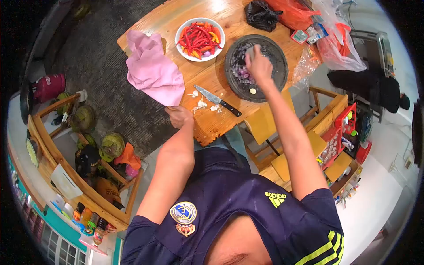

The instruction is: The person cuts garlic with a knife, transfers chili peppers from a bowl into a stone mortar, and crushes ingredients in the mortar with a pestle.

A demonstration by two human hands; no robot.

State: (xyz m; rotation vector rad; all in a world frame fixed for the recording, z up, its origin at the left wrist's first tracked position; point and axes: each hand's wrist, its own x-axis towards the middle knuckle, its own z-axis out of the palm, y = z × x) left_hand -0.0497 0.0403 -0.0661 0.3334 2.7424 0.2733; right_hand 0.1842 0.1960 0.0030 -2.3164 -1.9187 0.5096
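My right hand (259, 67) is closed around a grey stone pestle (250, 54). Its end is down in a wide, dark stone mortar (280, 59), among crushed purple shallots (244, 75). A pale garlic clove (252, 91) lies near the mortar's front rim. My left hand (180, 116) is at the table's left edge with its fingers curled, just under a pink cloth (154, 66) that touches or nearly touches them. Between my hands a black-handled knife (216, 100) lies on the wooden table (214, 128), beside garlic skins and cloves (199, 104).
A white bowl (178, 49) of red and orange chillies stands behind the knife. Black, orange and clear plastic bags (261, 15) lie at the back right. Yellow stools (265, 123) and a wooden shelf stand at right; gas cylinders (112, 145) at left.
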